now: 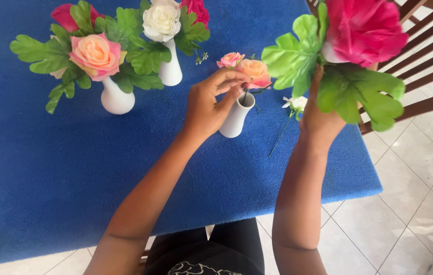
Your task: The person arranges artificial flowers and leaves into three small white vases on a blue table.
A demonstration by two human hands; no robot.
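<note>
Left hand (207, 108): fingers pinched on the stem of a small peach rose (255, 72) at the mouth of a small white vase (235, 118), near the blue tabletop's (48, 178) right edge. Right hand (319, 118): closed around a large pink flower (364, 29) with green leaves, raised above that edge and hiding part of it. A loose white sprig (295, 104) lies between the hands. Two filled white vases (116, 97) stand toward the far left corner.

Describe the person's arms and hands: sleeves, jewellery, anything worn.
Both forearms are bare, with no sleeves in view. The left hand and the right hand show no gloves, rings, watch or bracelets. Fingernails look plain as far as they show. Dark clothing with a pale print shows below.
</note>
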